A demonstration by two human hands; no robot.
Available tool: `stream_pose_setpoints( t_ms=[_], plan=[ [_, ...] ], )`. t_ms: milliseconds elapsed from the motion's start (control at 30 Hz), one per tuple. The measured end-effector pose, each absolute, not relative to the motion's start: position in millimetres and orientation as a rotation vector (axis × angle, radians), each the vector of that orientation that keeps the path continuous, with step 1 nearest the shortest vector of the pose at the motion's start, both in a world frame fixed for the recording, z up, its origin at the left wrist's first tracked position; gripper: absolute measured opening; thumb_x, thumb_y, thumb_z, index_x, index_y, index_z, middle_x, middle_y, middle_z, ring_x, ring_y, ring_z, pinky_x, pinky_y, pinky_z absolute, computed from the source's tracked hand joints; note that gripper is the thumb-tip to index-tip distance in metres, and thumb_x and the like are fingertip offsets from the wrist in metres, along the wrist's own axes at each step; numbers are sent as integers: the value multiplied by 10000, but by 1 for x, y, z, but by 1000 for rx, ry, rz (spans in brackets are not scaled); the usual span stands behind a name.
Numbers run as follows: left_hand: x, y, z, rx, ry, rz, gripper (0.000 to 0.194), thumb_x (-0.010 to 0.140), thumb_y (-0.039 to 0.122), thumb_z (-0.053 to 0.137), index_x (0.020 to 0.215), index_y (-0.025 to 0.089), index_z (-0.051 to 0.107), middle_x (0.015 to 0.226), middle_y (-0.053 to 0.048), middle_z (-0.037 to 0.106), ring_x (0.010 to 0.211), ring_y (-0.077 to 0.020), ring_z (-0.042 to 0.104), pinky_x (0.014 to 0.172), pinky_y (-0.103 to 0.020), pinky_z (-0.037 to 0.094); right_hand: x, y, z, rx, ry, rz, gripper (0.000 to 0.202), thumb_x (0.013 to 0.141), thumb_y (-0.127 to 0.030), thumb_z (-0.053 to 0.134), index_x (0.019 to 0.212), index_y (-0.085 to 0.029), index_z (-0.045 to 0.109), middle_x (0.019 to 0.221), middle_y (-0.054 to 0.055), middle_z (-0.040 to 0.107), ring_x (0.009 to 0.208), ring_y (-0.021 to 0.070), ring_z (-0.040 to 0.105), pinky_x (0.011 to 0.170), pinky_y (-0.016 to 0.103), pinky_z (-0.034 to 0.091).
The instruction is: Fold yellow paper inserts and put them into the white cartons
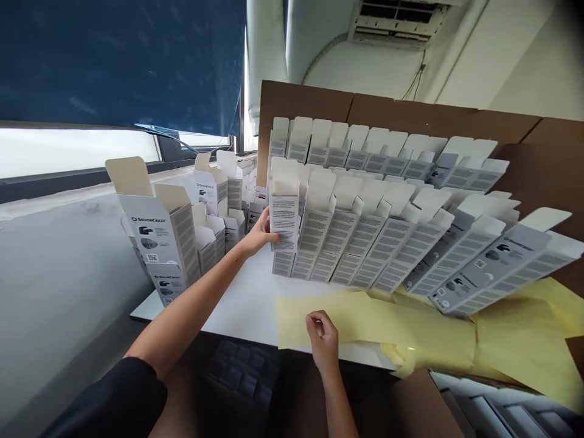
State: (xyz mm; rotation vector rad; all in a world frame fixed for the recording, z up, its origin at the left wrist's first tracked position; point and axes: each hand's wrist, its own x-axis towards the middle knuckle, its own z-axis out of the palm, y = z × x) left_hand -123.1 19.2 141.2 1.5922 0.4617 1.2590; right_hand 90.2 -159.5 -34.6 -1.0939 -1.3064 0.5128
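At the left end of the front row, my left hand [261, 234] grips a white carton [285, 222] with printed text and a raised top flap. Its thumb presses on the printed face, while the other fingers are partly hidden behind the carton's left side. More open-topped cartons [347, 234] stand side by side to the right of it. My right hand [323, 337] is curled above the yellow sheet [360, 316] near the table's front edge, thumb against the fingers, with nothing visible in it.
Further cartons [159, 237] stand stacked at the left by the wall. A second row of cartons [356, 155] is at the back, before a brown cardboard panel [310, 100]. A cardboard box [424, 404] with white items stands at the lower right, below the white table [232, 304].
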Motion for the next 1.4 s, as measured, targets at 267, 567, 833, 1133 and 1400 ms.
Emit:
stream_pose_setpoints(
  t_ms=[267, 567, 833, 1133, 1400],
  plan=[
    [-119, 39, 137, 1591, 462, 1201, 1282, 607, 177, 811, 1577, 287, -19, 1320, -124, 566, 1200, -309, 597, 984, -476, 503, 93, -164, -38, -1122, -1394, 506, 207, 920, -321, 584, 759, -194, 608, 729, -2, 549, 660, 139, 506, 615, 258, 435],
    [-123, 54, 141, 1665, 490, 1146, 1269, 604, 188, 844, 1587, 331, 55, 1319, -119, 587, 1236, -339, 586, 1010, -511, 496, 92, -167, -37, -1135, -1448, 455, 171, 926, -286, 573, 780, -203, 609, 738, -4, 537, 657, 144, 486, 603, 264, 416],
    [-121, 55, 129, 1934, 618, 1232, 1087, 643, 167, 769, 1566, 245, 201, 1439, -154, 476, 1386, -369, 416, 1129, -550, 368, 89, -168, -38, -1137, -1476, 398, 164, 936, -263, 557, 794, -203, 612, 743, 7, 556, 661, 149, 509, 594, 267, 432],
    [-108, 48, 98, 1987, 803, 1409, 1015, 706, 239, 740, 1543, 157, 172, 1511, -226, 326, 1413, -381, 353, 1113, -528, 380, 92, -168, -41, -1149, -1517, 367, 182, 945, -275, 566, 787, -204, 621, 751, 22, 579, 667, 160, 539, 589, 267, 450],
    [-126, 33, 106, 2172, 1544, 1487, 525, 1024, 285, 341, 1507, 181, 162, 1517, -188, 374, 1403, -214, 425, 1124, -373, 391, 93, -168, -48, -1155, -1496, 443, 201, 959, -330, 567, 810, -208, 626, 777, 28, 576, 697, 165, 560, 617, 267, 466]
  ],
)
